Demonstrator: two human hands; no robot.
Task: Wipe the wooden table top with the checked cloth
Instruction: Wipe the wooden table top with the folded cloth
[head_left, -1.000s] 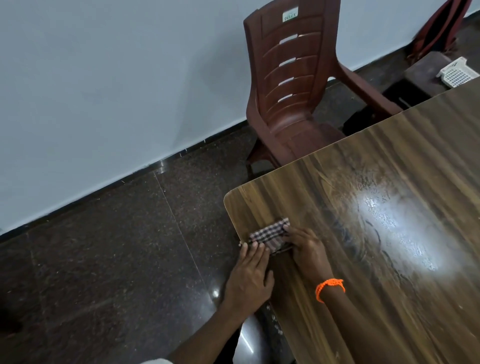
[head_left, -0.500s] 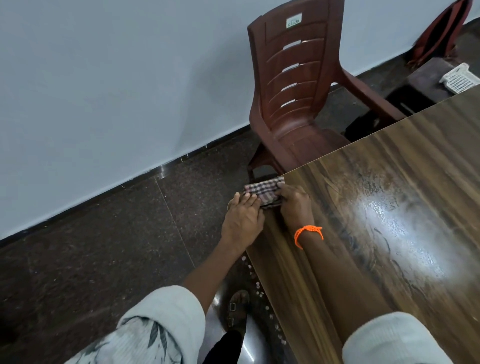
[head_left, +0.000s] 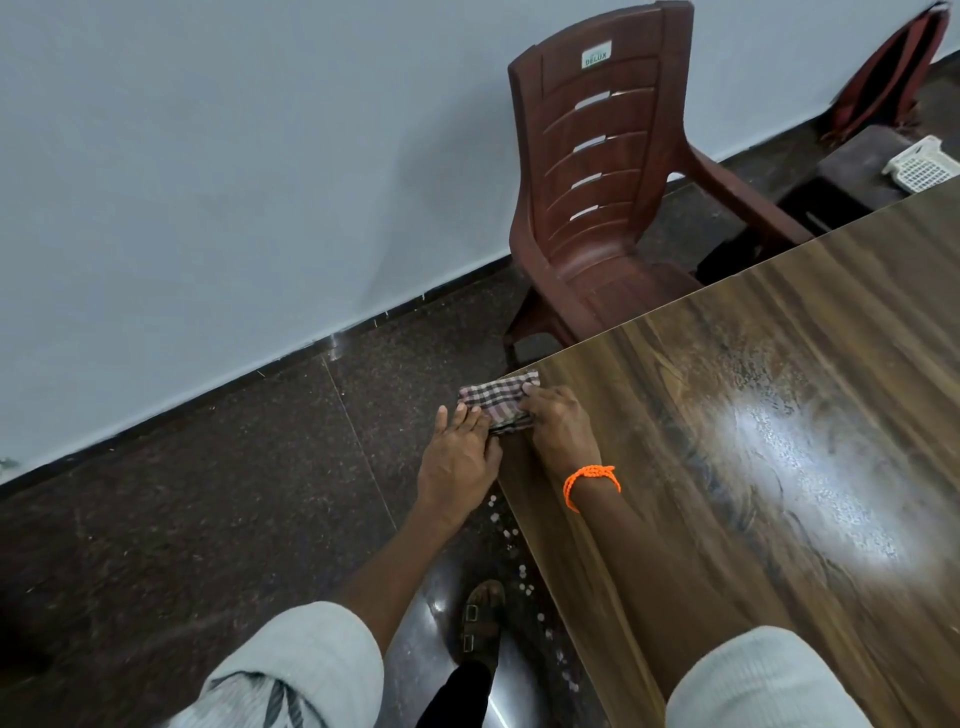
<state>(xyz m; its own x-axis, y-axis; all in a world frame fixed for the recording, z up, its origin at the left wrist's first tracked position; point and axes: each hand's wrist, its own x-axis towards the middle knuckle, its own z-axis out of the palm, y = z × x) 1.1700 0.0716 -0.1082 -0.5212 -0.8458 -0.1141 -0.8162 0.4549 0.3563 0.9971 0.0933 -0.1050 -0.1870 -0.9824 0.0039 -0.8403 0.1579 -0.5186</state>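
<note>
The folded checked cloth (head_left: 496, 401) lies at the far left corner of the wooden table top (head_left: 753, 467), partly overhanging the edge. My right hand (head_left: 558, 426), with an orange cord at the wrist, presses on the cloth's right side with its fingers laid over it. My left hand (head_left: 460, 460) sits just off the table's left edge, its straight fingers touching the cloth's near left part. A bright glare patch shows on the table's middle.
A brown plastic chair (head_left: 597, 208) stands against the table's far edge. A dark stool with a white basket (head_left: 922, 166) is at the far right by the wall. Small white specks lie on the dark floor (head_left: 208, 519) beside my sandalled foot (head_left: 480, 618).
Both hands slid the cloth along the left edge away from me, up to the table's far corner. Between the last two frames they stayed nearly still.
</note>
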